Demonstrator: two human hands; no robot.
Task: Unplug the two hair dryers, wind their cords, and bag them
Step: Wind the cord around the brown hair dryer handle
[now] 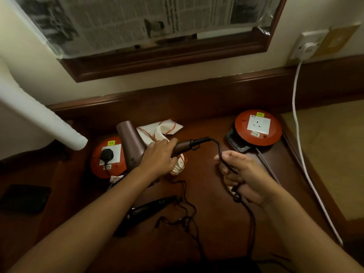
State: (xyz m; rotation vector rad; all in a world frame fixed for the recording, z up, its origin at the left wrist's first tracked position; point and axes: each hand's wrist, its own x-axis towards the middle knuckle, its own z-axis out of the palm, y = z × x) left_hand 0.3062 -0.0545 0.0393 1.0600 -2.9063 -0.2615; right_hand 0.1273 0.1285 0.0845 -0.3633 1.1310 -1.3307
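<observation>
At frame centre, the left hand (157,154) is clenching the brown hair dryer (136,143) by its handle, steadying it, while the right hand (239,174) is pinching its cord (218,148), apparently for winding.

Cord (250,223) end lost below frame edge

Brown hair dryer (136,142): held above the desk, nozzle pointing away.
Its cord (220,154): black, trailing off the handle.
Black hair dryer (145,211): lying flat, cord (185,217) tangled beside it.
Bags (159,131): white cloth, orange-trimmed.
</observation>
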